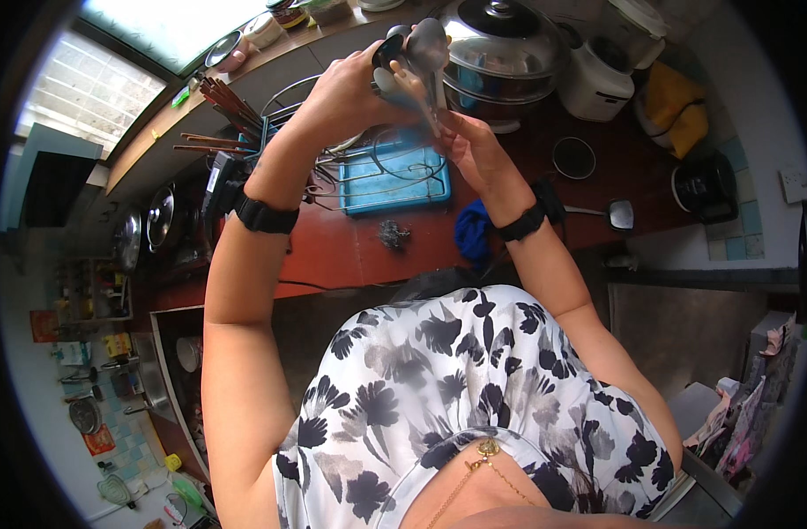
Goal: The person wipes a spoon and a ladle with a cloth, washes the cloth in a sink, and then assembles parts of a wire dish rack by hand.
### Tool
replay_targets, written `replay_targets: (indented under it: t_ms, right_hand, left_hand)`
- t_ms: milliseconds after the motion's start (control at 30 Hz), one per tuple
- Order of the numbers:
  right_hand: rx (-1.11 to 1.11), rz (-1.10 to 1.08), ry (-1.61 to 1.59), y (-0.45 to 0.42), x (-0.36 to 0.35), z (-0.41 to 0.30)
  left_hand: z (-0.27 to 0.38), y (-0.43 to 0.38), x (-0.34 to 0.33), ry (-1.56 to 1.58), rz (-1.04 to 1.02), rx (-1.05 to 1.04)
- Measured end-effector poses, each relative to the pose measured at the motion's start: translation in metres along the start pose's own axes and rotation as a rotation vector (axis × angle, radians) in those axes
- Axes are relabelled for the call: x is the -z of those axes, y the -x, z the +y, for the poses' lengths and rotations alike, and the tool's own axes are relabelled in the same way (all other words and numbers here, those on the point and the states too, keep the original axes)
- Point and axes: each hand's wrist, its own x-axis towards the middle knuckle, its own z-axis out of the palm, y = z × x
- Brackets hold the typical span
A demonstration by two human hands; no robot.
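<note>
High over the counter, my left hand (350, 89) is closed around a bunch of spoons (428, 46). The bowls of the spoons point up, some dark and some pale. My right hand (468, 140) grips the lower ends of their handles, and its fingertips are partly blurred. Behind and below the hands stands a wire dish rack (377, 173) over a light-blue plastic tray (393, 203). To the left of the rack, several chopsticks (228, 99) stick out of a holder. A steel wool scrubber (393, 235) lies on the red counter in front of the tray.
A blue cloth (473, 231) lies near my right forearm. At the back right are a steamer pot (502, 86) and a white blender base (596, 82). Further right lie a round dark dish (573, 157) and a metal turner (619, 215). Pot lids (160, 215) are at the left.
</note>
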Motion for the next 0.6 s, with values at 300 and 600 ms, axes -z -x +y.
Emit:
replay_targets:
  t_ms: [300, 600]
  right_hand:
    - [0.068, 0.076, 0.129, 0.013, -0.006, 0.004]
    - [0.643, 0.111, 0.893, 0.000, -0.019, -0.009]
  left_hand:
    - [0.005, 0.002, 0.002, -0.074, 0.033, 0.003]
    - [-0.004, -0.003, -0.002, -0.059, 0.093, -0.085]
